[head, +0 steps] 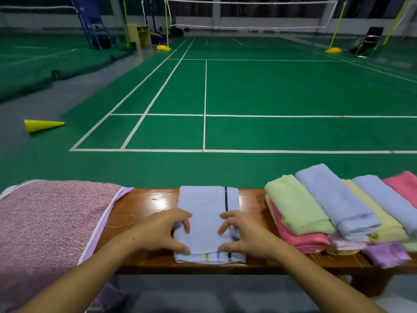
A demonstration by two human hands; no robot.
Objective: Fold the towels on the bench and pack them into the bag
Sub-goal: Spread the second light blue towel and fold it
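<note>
While both hands work at the near edge of the bench (144,203), the left hand (161,230) and right hand (244,232) curl their fingers (186,224) around a half-folded pale blue towel (208,213). Left of it lies a pink bag (45,222). To the right a pile of towels (334,211) waits. Most work seems left. Farther off lies a yellow cone (41,125).

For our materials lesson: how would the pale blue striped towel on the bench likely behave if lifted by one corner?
The pale blue striped towel would probably flop and unfold, since it is thin folded cloth with loose layered edges. It likely feels light. On the glossy bench it may slide easily if pushed.
</note>
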